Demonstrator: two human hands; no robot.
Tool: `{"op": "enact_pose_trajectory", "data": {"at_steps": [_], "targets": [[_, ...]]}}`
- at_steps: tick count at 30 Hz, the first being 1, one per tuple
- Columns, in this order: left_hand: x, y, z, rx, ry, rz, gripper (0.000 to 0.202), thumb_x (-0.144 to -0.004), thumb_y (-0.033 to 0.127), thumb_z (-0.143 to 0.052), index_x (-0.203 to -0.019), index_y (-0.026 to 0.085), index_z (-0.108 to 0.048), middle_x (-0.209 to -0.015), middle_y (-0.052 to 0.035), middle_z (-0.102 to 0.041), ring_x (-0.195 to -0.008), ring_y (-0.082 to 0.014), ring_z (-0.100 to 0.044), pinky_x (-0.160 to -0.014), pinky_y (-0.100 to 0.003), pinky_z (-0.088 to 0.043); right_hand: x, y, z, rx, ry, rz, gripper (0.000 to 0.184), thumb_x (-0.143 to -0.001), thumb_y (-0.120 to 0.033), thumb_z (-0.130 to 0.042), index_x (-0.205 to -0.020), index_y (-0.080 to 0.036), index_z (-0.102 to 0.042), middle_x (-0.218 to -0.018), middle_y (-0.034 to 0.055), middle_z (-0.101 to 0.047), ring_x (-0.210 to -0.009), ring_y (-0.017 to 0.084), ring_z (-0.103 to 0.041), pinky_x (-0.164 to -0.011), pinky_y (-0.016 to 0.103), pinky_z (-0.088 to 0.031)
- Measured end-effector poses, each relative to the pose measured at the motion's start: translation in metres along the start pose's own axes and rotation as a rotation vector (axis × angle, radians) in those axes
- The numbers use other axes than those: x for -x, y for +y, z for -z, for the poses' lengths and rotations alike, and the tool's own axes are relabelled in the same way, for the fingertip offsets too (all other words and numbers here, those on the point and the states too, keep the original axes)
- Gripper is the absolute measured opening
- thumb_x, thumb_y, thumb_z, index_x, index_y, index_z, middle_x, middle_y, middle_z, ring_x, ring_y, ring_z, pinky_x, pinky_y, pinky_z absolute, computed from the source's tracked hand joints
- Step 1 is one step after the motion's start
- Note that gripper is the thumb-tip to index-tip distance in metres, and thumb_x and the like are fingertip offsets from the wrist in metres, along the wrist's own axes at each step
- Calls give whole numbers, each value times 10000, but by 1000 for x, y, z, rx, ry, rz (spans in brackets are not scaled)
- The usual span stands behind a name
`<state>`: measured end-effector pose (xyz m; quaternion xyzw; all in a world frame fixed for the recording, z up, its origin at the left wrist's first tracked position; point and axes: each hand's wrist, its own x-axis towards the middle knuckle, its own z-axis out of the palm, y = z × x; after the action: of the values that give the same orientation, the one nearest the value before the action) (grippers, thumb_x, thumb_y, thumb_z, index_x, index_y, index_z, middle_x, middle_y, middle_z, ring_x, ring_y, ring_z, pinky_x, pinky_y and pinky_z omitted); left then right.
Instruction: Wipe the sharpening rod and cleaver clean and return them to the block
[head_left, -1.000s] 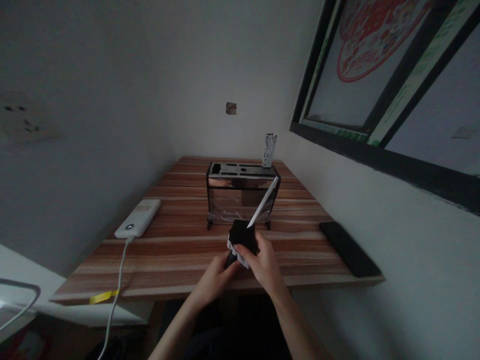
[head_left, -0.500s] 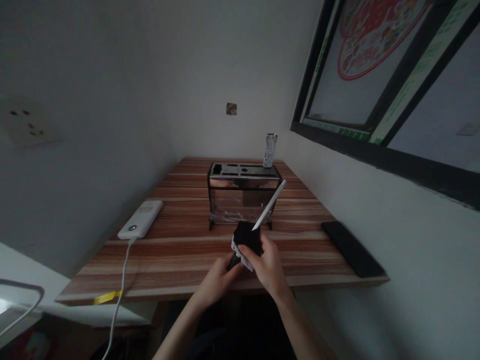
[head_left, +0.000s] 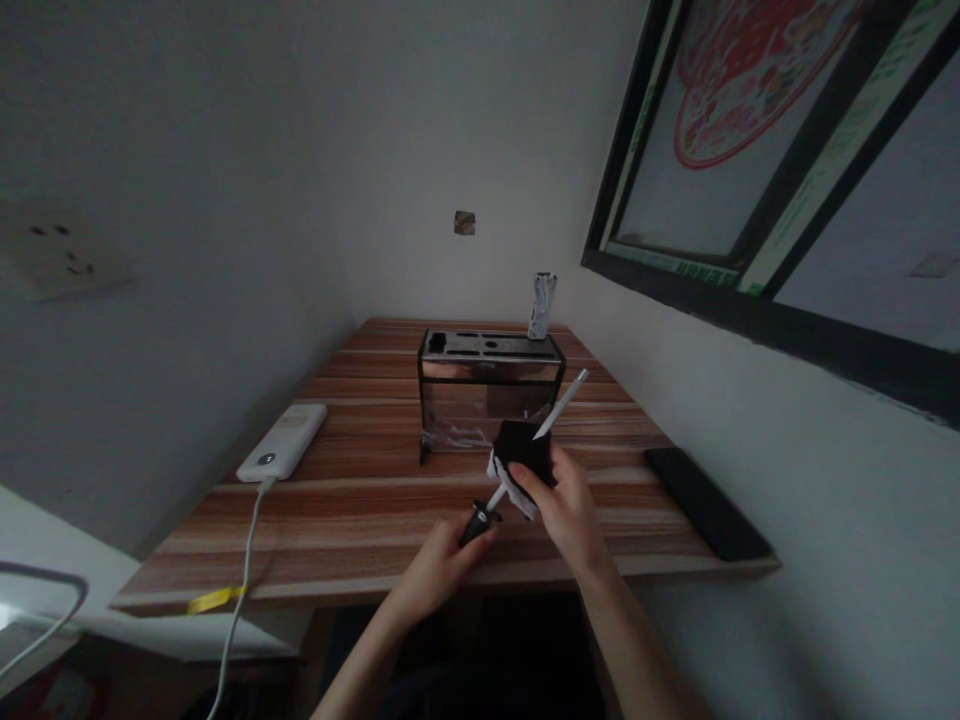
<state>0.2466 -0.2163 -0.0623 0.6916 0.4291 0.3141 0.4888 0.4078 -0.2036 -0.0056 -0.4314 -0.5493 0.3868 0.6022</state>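
Left grip (head_left: 442, 558) pinches knife (head_left: 561, 403) handle; raised right grip (head_left: 570, 505) clamps cloth (head_left: 525, 455) round blade.

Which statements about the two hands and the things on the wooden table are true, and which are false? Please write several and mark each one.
1. The left hand grips the black handle of the white-bladed knife. True.
2. The right hand holds a black cloth with a white underside around the blade. True.
3. The white rectangular power bank lies right of the clear-walled metal knife rack. False: it lies left of the rack.
4. The flat black phone stands inside the rack. False: it lies flat near the right edge of the striped wooden table.
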Motion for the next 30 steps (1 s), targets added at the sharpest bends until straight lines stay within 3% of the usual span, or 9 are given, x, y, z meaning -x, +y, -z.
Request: {"op": "enact_pose_trajectory", "data": {"at_steps": [6,18,22,30], "targets": [[1,2,0,-13,-19,5,343,-840,451,-455,-776,131,-560,-630,38,-402,-594,-106,-349,-564,-206,-324,-16,-14,18,38,28,59,267,-753,-366,-669,-938,-179,-626,-870,78,-712,-735,193,-654,-627,285,-517],[2,-3,-1,-88,-18,-34,324,-851,423,-466,-819,129,-599,-712,8,-528,-679,-138,-457,-640,-223,-359,-49,-32,52,43,265,221,237,-727,-388,-690,-839,-181,-665,-746,25,-679,-622,145,-610,-561,252,-496],[3,-2,-1,-97,-15,-48,317,-856,426,-470,-803,135,-585,-700,18,-518,-666,-129,-452,-637,-221,-345,-53,-31,54,-16,331,216,238,-726,-393,-691,-811,-172,-664,-703,14,-658,-587,129,-591,-518,229,-469],[3,1,0,-95,-29,-24,324,-851,436,-468,-816,135,-582,-677,26,-472,-661,-126,-429,-607,-214,-323,-54,-31,45,-53,421,250,239,-719,-396,-684,-828,-184,-663,-789,28,-674,-702,143,-620,-621,241,-487]]}}
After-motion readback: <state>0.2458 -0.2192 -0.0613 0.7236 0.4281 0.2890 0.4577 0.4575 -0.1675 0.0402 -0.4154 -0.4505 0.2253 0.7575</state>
